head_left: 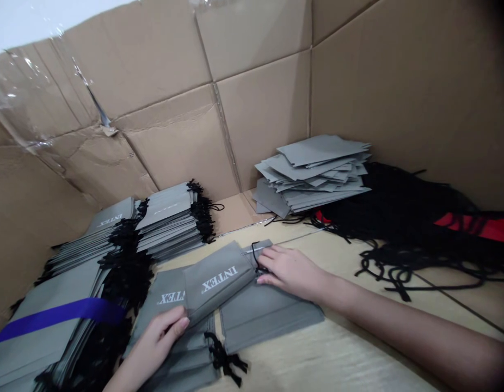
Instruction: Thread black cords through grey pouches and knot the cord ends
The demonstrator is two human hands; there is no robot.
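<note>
My left hand (162,337) grips the lower end of a grey fabric drawstring pouch (217,280) printed with white INTEX lettering. My right hand (288,270) pinches the pouch's far end, where a black cord (256,258) and a thin metal needle (251,250) come out of the hem. Another grey pouch (268,318) lies flat under my right wrist. A second INTEX pouch (166,296) lies partly beneath the held one, close to my left hand.
Stacks of corded grey pouches (166,215) stand at left, one bound with a blue strap (60,318). A pile of cordless grey pouches (313,174) and a heap of black cords (399,218) with red material (472,226) lie at right, against cardboard walls (411,92).
</note>
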